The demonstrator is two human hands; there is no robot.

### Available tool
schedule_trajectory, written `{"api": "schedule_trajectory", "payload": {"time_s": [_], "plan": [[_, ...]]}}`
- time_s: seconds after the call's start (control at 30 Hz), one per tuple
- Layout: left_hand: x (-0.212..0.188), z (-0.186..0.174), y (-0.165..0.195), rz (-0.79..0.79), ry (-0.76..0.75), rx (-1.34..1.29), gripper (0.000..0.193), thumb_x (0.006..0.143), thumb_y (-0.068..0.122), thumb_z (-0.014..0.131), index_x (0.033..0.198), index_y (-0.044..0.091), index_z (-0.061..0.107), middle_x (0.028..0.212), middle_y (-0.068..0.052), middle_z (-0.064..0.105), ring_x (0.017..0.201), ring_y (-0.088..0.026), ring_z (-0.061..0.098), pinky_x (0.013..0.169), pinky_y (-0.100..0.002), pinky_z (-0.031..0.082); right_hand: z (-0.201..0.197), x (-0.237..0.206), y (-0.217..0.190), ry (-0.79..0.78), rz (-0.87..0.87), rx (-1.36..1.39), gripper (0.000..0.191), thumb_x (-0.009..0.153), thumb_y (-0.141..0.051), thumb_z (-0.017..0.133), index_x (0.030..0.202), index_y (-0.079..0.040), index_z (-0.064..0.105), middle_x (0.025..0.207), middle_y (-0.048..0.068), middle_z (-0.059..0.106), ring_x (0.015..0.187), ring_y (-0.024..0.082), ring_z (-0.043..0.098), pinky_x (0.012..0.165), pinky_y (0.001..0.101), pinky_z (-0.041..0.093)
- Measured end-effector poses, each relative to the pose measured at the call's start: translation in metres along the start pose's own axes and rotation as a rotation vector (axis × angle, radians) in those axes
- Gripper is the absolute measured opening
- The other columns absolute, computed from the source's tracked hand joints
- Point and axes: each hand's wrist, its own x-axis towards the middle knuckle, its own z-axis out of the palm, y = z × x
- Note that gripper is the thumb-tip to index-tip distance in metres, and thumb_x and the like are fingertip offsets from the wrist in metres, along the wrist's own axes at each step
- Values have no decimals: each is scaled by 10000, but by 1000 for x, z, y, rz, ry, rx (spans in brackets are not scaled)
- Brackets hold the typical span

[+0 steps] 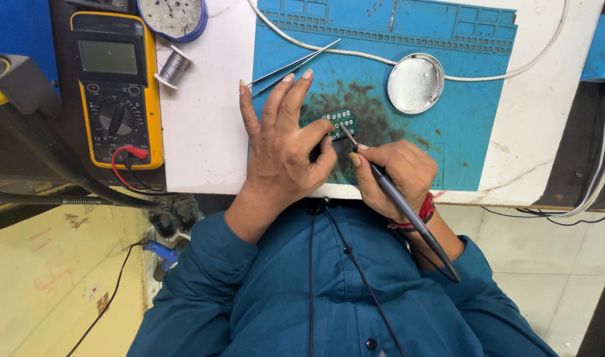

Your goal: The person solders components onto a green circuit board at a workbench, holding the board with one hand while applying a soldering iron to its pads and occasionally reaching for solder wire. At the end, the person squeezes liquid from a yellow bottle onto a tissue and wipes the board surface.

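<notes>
So the little green board sits on the blue mat, right in a dark, grimy patch near the mat's front edge. Left hand pins it down, thumb and forefinger pinched on its near end, other fingers fanned out flat over the mat. Right hand is closed around a dark soldering iron like a pen, and the tip touches the board's near edge, just beside the left thumb. The iron's handle runs back over the wrist, where there's a red thread band. Both hands are close together, almost touching. Just past the left fingertips lie tweezers, partly on the mat, partly on the white table. Further right on the mat there's a round metal tin, with a white cable curving behind it. Off to the left, a solder spool and a yellow multimeter with a red lead plugged in.
</notes>
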Motion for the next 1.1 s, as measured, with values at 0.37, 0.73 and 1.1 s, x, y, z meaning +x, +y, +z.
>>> {"api": "schedule_trajectory", "payload": {"time_s": [0.37,0.73,1.1], "plan": [[1,-1,0,9,8,8,118,904,285,756,952,179,772,1583,-171,447,1509,-319,346,1267,-664,-16,1,-1,0,8,15,-10,158,857,-13,839,937,-22,703,781,109,696,664,248,656,603,348,473],[1,-1,0,7,6,14,113,901,279,758,951,179,770,1579,-169,448,1508,-321,353,1266,-670,-8,0,0,-1,12,18,-2,151,862,-1,823,917,-20,684,810,115,712,674,252,664,619,347,485],[2,-5,1,26,-9,-11,212,868,271,758,1015,120,734,1550,-178,478,1483,-323,388,1273,-656,22,-7,-27,27,339,654,785,126,1048,-149,687,1083,-29,669,822,51,646,647,160,543,584,312,423]]}}
